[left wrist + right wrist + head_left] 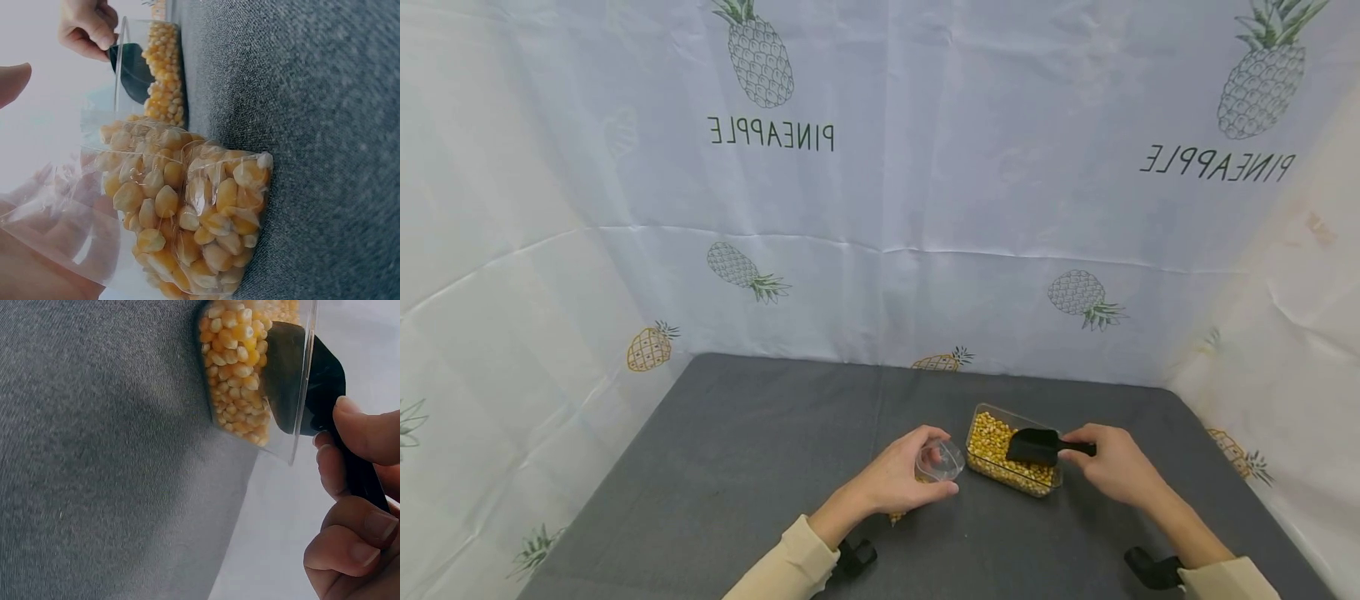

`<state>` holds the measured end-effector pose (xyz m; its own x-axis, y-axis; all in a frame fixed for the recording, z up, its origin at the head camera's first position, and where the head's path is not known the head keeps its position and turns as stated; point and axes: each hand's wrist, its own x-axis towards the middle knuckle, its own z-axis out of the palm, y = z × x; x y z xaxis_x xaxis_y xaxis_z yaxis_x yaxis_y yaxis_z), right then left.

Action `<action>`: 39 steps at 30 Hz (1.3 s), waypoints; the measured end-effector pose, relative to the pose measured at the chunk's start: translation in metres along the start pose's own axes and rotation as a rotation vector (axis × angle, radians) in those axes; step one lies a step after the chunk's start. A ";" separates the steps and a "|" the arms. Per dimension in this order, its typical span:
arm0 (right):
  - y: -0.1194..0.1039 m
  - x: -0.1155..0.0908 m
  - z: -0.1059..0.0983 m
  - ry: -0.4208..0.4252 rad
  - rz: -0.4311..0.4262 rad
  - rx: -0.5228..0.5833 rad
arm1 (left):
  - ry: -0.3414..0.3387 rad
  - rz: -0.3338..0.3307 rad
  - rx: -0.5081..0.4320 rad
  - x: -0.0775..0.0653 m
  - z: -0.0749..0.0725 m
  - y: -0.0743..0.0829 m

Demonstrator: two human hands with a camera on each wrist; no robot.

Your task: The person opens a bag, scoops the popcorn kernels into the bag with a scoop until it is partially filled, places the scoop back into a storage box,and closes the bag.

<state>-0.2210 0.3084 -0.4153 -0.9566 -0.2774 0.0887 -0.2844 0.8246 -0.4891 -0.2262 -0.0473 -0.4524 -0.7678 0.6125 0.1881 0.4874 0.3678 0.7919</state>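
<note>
My left hand (895,477) holds a clear plastic bag (187,212) by its top, thumb and fingers curved round the wide mouth. Corn kernels fill the lower part of the bag, which stands on the table in the left wrist view. To the right sits a clear rectangular container (1017,412), holding many yellow corn kernels (989,435). With its thumb and fingers, my right hand (1114,463) grips the handle of a black scoop (1033,447). The scoop's blade is inside the container, its lower edge among the kernels; how much it carries is hidden.
Both objects rest on a dark grey cloth-covered table (760,450). A white curtain (880,192) with pineapple prints hangs behind it and along both sides. Black wrist straps (1152,570) show below the hands.
</note>
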 end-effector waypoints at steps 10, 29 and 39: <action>-0.004 0.007 0.015 0.013 -0.020 0.024 | 0.001 -0.001 0.005 0.001 0.002 -0.001; 0.002 0.016 0.028 0.027 -0.040 0.026 | -0.009 0.000 0.000 0.001 0.002 -0.002; 0.005 0.017 0.035 0.039 -0.031 0.064 | -0.009 -0.003 0.001 0.001 0.002 -0.002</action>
<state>-0.2367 0.2906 -0.4463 -0.9494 -0.2822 0.1376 -0.3108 0.7821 -0.5401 -0.2274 -0.0457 -0.4549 -0.7656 0.6176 0.1800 0.4852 0.3706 0.7920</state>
